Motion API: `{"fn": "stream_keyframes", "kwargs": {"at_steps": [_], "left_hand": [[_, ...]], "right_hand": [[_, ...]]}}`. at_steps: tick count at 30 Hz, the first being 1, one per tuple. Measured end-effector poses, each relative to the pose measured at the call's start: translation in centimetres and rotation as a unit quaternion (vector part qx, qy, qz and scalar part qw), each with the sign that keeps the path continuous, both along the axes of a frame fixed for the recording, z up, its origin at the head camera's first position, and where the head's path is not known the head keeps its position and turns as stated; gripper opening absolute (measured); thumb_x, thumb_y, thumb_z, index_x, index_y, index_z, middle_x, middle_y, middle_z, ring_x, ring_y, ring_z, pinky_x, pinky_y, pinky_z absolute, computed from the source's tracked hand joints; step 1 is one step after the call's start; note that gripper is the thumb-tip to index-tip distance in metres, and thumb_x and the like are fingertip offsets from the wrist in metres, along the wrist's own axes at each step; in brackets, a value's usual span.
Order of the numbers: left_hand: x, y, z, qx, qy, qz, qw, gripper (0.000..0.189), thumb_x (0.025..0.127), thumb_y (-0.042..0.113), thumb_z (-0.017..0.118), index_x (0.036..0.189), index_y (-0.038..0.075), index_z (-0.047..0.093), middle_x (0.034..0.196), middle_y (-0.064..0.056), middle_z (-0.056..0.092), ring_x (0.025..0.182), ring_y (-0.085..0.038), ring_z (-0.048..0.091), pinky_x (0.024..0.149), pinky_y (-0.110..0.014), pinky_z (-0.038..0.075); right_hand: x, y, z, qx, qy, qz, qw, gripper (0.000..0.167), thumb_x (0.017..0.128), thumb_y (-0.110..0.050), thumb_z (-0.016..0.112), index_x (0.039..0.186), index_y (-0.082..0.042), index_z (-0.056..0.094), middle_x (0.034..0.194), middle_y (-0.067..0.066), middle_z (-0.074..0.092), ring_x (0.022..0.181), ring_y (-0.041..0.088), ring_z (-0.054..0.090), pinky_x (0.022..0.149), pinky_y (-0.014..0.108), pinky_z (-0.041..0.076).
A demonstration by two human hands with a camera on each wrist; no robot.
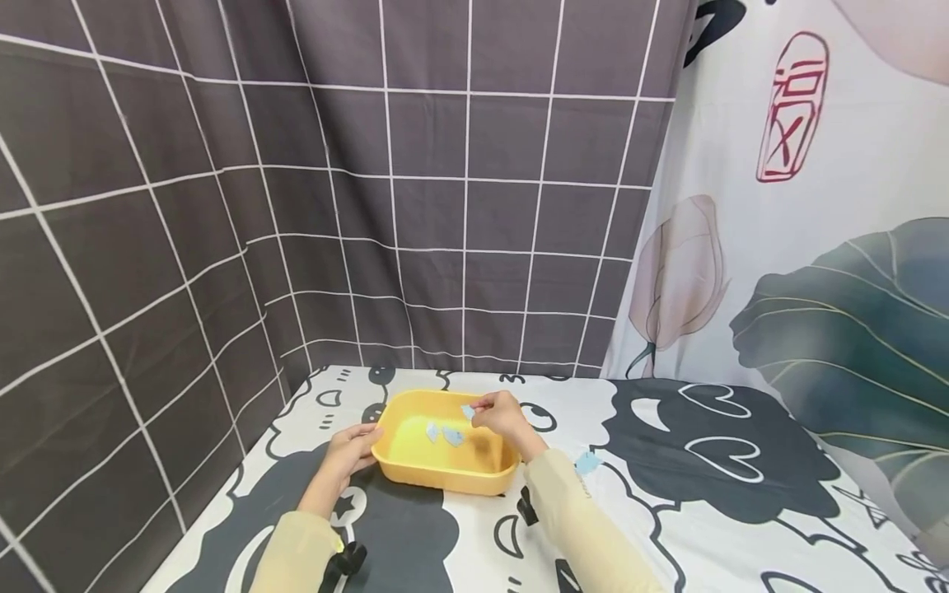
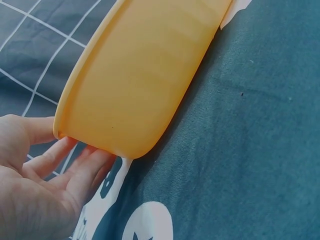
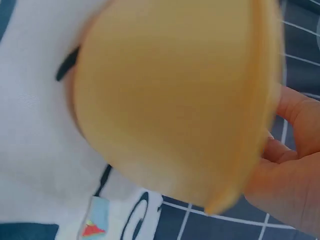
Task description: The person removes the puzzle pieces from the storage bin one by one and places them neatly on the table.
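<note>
A yellow plastic basin (image 1: 445,478) stands on the patterned cloth in the head view. My left hand (image 1: 348,453) grips its left end, thumb at the rim and fingers under the wall, as the left wrist view shows with the basin's side (image 2: 135,80). Over the basin's right part, my right hand (image 1: 504,418) pinches a small light-blue piece (image 1: 468,412) between thumb and fingertips. Inside lie a light-blue piece (image 1: 453,436) and a paler one (image 1: 432,431). In the right wrist view the basin wall (image 3: 170,100) hides the fingertips of my right hand (image 3: 295,155).
Another light-blue piece (image 1: 588,463) lies on the cloth right of my right forearm; the right wrist view shows a blue piece with a red patch (image 3: 95,217). A dark gridded curtain (image 1: 504,214) hangs behind, and a white floral one (image 1: 726,206) at the right.
</note>
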State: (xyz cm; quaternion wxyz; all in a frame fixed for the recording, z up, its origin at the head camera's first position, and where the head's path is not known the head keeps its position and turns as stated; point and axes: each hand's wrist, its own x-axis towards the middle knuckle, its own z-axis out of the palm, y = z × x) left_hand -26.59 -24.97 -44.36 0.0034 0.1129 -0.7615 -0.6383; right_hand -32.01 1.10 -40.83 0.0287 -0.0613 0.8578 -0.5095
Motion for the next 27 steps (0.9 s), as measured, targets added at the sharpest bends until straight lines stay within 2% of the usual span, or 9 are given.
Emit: {"fn": "stream_keyframes", "kwargs": {"at_steps": [5, 10, 12, 17, 23, 27], "left_hand": [[0.0, -0.4, 0.1, 0.014, 0.024, -0.013, 0.9995, 0.058, 0.093, 0.028, 0.065, 0.13, -0.014, 0.05, 0.122, -0.031, 0.062, 0.091, -0.018, 0.07, 0.086, -0.037, 0.062], [0.0, -0.4, 0.3, 0.01, 0.014, -0.017, 0.9997, 0.056, 0.094, 0.027, 0.063, 0.132, -0.013, 0.049, 0.126, -0.032, 0.059, 0.093, -0.018, 0.07, 0.089, -0.037, 0.061], [0.0, -0.3, 0.5, 0.001, 0.003, -0.01, 0.9999, 0.052, 0.097, 0.023, 0.059, 0.134, -0.012, 0.048, 0.131, -0.033, 0.055, 0.098, -0.02, 0.069, 0.092, -0.039, 0.06], [0.0, -0.1, 0.7, -0.01, -0.004, -0.005, 0.9999, 0.049, 0.099, 0.02, 0.056, 0.134, -0.012, 0.047, 0.132, -0.034, 0.054, 0.095, -0.018, 0.069, 0.09, -0.038, 0.06], [0.0, 0.1, 0.4, -0.009, -0.004, -0.01, 0.9999, 0.05, 0.098, 0.02, 0.056, 0.135, -0.013, 0.046, 0.133, -0.034, 0.053, 0.095, -0.017, 0.069, 0.09, -0.037, 0.061], [0.1, 0.0, 0.2, -0.011, -0.004, -0.009, 0.9999, 0.051, 0.098, 0.02, 0.057, 0.135, -0.013, 0.046, 0.133, -0.034, 0.053, 0.094, -0.017, 0.069, 0.089, -0.036, 0.061]], "right_hand": [[0.1, 1.4, 1.2, -0.007, 0.0, 0.002, 1.0, 0.03, 0.072, 0.006, 0.066, 0.101, 0.003, 0.072, 0.087, 0.008, 0.07, 0.074, 0.011, 0.058, 0.066, 0.017, 0.051], [0.2, 4.1, 1.5, -0.017, 0.009, -0.004, 0.9998, 0.033, 0.074, 0.005, 0.066, 0.107, 0.005, 0.07, 0.096, 0.013, 0.071, 0.083, 0.013, 0.063, 0.074, 0.021, 0.057], [0.2, 5.5, 1.5, -0.024, 0.014, -0.004, 0.9996, 0.036, 0.074, 0.004, 0.067, 0.11, 0.006, 0.069, 0.101, 0.016, 0.072, 0.088, 0.015, 0.065, 0.08, 0.024, 0.059], [0.5, 9.1, 1.0, -0.03, 0.017, -0.01, 0.9993, 0.039, 0.077, 0.001, 0.068, 0.116, 0.009, 0.065, 0.113, 0.023, 0.07, 0.097, 0.018, 0.068, 0.095, 0.036, 0.057], [1.3, 13.8, 0.4, -0.005, -0.003, -0.038, 0.9993, 0.042, 0.081, -0.002, 0.068, 0.121, 0.009, 0.062, 0.115, 0.024, 0.068, 0.092, 0.013, 0.065, 0.094, 0.037, 0.056], [2.1, 16.8, -0.5, 0.021, -0.013, -0.05, 0.9985, 0.042, 0.082, -0.003, 0.068, 0.121, 0.011, 0.06, 0.114, 0.025, 0.067, 0.096, 0.019, 0.066, 0.093, 0.039, 0.056]]}}
